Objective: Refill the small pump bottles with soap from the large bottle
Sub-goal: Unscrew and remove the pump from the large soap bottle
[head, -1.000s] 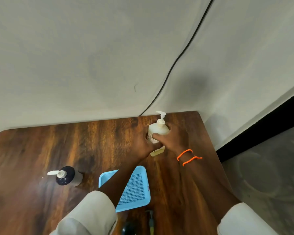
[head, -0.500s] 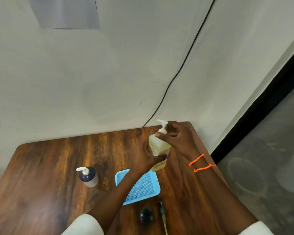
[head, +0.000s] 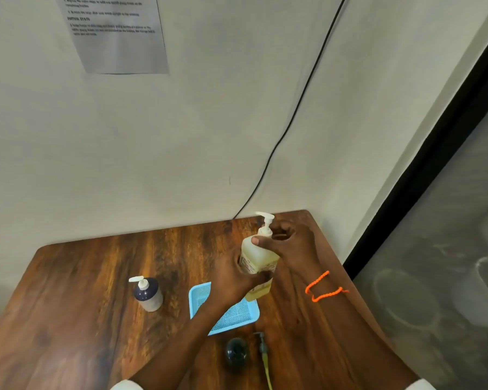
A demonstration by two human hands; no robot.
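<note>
Near edge: dark bottle (head: 237, 352) without pump, loose pump (head: 263, 348) beside it on table (head: 76, 319). Blue tray (head: 237, 315) just beyond. Small pump bottle (head: 148, 294) upright, left. Left hand (head: 234, 280) wraps big bottle (head: 258, 256) low on body; right hand (head: 289, 246) grips shoulder near pump collar. Bottle over tray's far corner.
</note>
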